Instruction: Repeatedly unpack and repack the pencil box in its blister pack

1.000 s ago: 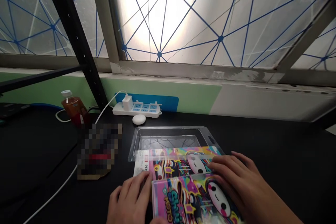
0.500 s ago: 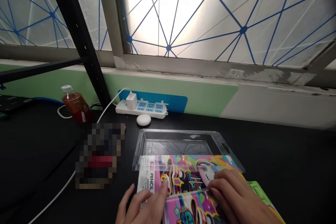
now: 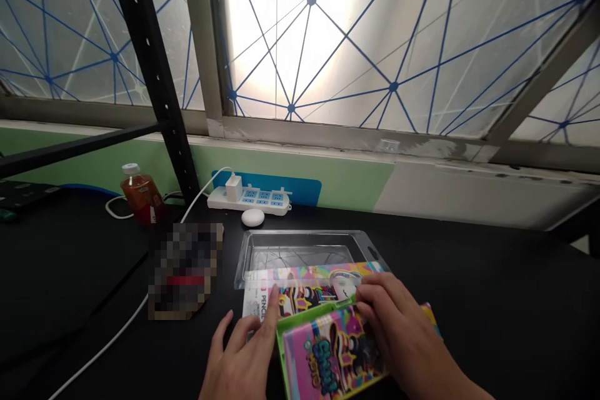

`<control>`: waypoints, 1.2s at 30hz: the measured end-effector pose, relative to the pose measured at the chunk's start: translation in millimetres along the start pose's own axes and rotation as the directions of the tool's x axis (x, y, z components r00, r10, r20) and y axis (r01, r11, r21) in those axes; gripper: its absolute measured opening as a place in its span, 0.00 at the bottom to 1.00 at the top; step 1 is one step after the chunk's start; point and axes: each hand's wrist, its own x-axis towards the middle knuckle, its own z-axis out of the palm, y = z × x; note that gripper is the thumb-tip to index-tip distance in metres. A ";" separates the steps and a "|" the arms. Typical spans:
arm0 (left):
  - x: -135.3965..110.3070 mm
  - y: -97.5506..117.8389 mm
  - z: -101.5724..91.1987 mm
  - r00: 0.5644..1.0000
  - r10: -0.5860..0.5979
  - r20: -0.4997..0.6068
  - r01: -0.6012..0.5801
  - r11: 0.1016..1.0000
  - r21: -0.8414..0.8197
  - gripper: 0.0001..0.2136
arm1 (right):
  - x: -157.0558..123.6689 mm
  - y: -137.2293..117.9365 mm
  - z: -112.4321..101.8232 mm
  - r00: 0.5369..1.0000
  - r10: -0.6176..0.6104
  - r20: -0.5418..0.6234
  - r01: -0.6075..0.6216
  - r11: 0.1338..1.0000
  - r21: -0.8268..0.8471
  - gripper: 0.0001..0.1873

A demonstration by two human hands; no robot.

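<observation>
A pencil case (image 3: 323, 356) with a bright cartoon cover and a green rim lies at a slant near the bottom of the view. My right hand (image 3: 403, 331) is closed over its upper right edge, fingers bent and partly hiding the cover. My left hand (image 3: 246, 350) rests beside the case's left edge with its fingers apart, the index fingertip on a printed card (image 3: 257, 297) that reads "PENCIL". Part of this card lies beneath the case. Behind, a clear plastic blister tray (image 3: 300, 237) overlaps the card's far edge.
At the back, a white power strip (image 3: 267, 201) holds a charger, and a white rounded object (image 3: 253, 218) sits before it. To the left are a bottle (image 3: 142, 197) of reddish drink, a blurred-out item (image 3: 185, 272) and a white cable (image 3: 100, 347). A black metal post (image 3: 154, 69) rises there.
The pencil case has turned and come further into view; its green rim now shows along the top and left. My right hand has shifted with it. The camera view has swung slightly right.
</observation>
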 end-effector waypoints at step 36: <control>-13.9 -14.5 -9.2 0.998 -0.024 0.060 0.033 0.987 -0.160 0.58 | -104.8 37.0 -34.2 0.650 0.710 0.270 -0.758 0.626 0.181 0.41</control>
